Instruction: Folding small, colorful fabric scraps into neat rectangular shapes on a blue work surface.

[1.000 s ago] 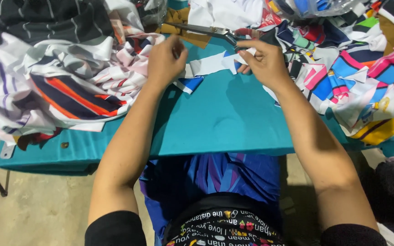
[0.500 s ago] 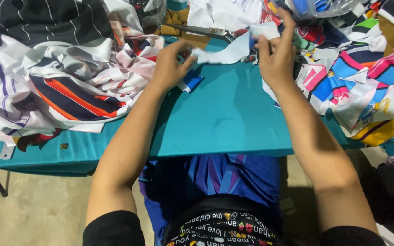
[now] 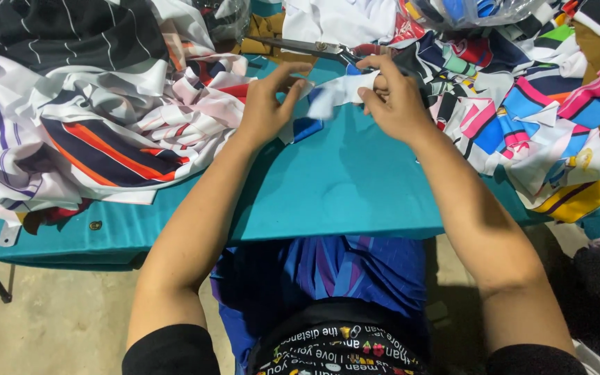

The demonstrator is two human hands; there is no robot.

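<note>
A white fabric strip [image 3: 338, 94] is held between both hands in the upper centre of the frame, just above the teal surface [image 3: 342, 187]. The left hand [image 3: 269, 104] is closed in a pinch on the strip's left end, thumb against fingertips. The right hand [image 3: 394, 97] is closed around the right end, fingers curled over it. The strip is stretched loosely between them, with a blue scrap [image 3: 307, 128] lying just below on the surface.

Scissors [image 3: 314, 47] lie at the upper centre, just beyond the hands, untouched. A heap of striped cloth [image 3: 92, 118] in white, black, navy and orange fills the upper left. A second heap of multicoloured cut pieces [image 3: 536, 111] fills the upper right, touching the right forearm. A clear plastic bag [image 3: 480, 10] is seen at the top right edge.

Progress, as a judgement: one strip is in hand and being straightened or folded; it is not yet set down on either heap. Both heaps are large and loosely piled, so most of the material looks unhandled. No neat finished stack is visible. The middle of the surface is kept as the working area.
</note>
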